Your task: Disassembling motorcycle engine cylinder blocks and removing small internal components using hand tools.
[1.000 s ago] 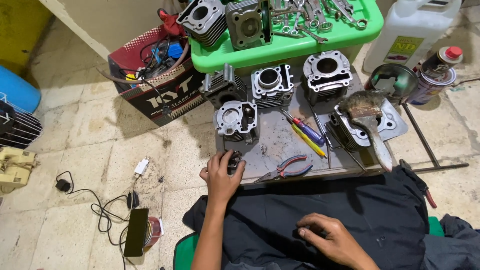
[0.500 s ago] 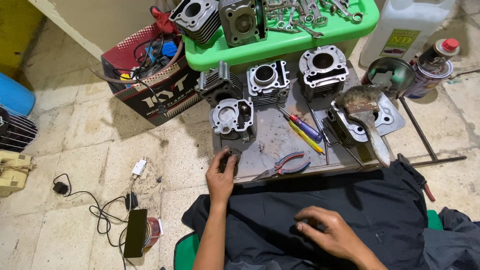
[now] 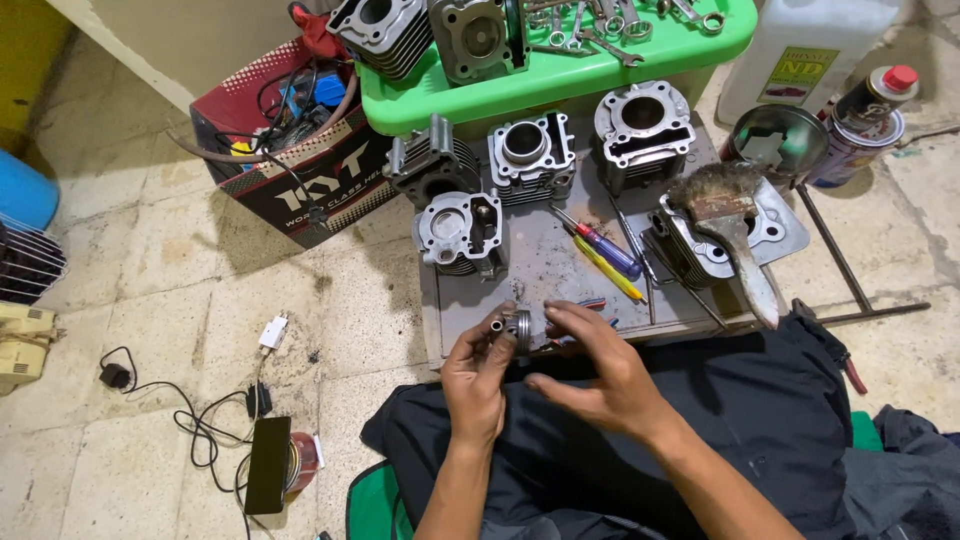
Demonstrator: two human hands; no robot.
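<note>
Partly hidden, pliers (image 3: 592, 302) lie behind right hand (image 3: 600, 375).

A grey metal piston (image 3: 518, 328) is being held above dark trousers (image 3: 620, 450), while a green tray (image 3: 560, 80) and red-and-black box (image 3: 300, 180) are being shown behind.

The small metal piston (image 3: 517, 330) is a short grey cylinder with a shiny ringed side. It is tilted on its side, with a hollow pin at its left end. It is held above the near edge of the tabletop (image 3: 560, 275).
</note>
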